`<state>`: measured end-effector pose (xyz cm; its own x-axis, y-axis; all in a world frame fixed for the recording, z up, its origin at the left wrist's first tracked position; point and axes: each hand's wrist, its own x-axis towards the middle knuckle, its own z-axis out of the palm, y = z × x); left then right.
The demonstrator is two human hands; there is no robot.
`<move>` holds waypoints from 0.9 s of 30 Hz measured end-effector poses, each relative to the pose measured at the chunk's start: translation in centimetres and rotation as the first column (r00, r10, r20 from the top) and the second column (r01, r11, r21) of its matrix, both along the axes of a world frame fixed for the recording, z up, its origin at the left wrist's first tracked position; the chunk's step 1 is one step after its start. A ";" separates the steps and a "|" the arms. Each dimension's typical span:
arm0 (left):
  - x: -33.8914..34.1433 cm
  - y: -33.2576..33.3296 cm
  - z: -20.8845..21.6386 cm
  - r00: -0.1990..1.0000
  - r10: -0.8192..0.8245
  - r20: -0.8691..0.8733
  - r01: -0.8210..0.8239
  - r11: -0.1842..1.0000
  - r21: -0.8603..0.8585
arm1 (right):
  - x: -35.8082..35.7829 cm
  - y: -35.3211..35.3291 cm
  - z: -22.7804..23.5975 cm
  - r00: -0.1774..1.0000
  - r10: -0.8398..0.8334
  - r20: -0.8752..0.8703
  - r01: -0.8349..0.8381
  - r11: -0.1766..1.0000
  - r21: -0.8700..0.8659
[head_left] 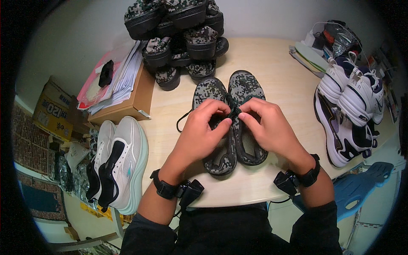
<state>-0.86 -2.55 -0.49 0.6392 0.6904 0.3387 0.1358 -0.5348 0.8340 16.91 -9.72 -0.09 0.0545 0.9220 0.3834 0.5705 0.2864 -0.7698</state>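
Observation:
Side by side on the table lie two grey-and-black digital-camouflage shoes, a left shoe and a right shoe, toes pointing away from me. My left hand and my right hand meet over the gap between them. Thumbs and index fingers of both hands pinch a dark shoelace there, bunched where the fingertips come together. Part of a black lace loops out to the left of the left shoe. My fingers cover much of the laces, so the exact shape of the bunch is hidden.
Stacked camouflage shoes stand at the back of the table. On the left are a cardboard box under papers and a pair of white running shoes. White-and-black sneakers are piled on the right, near a blue chair.

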 end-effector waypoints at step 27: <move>0.3 0.2 -0.5 0.999 -0.012 0.035 0.014 0.999 -0.045 | -0.7 0.2 0.2 0.904 -0.169 0.393 -0.002 0.917 0.398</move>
<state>-0.59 -2.37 -1.00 0.6367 0.6971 0.3298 0.0992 -0.4981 0.8614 16.21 -9.53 0.14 -0.1163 0.6984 0.7062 0.8443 0.4440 -0.3000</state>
